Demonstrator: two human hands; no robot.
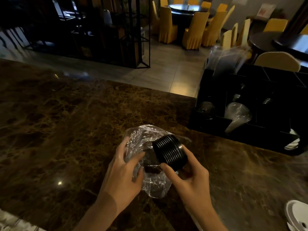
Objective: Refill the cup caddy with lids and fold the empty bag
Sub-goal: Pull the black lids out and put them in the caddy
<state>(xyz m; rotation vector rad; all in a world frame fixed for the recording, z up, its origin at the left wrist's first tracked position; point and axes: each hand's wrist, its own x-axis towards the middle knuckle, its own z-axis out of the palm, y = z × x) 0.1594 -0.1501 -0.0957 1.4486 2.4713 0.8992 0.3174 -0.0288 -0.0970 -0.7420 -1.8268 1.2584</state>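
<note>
Black ribbed stack of plastic lids | right hand fingers gripping it | left hand fingers pinching crinkled clear plastic bag | brown marble desk

Head view looks forward and down, close over the countertop.

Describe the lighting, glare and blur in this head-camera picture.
Head view: dim overall, and the black caddy loses its detail in shadow; small glare spots shine on the marble counter; the clear bag glints with crinkled highlights; the right hand and the stack of black lids are fairly sharp; the plastic sleeve atop the caddy is smeared; wide-angle bending shows toward the edges.
</note>
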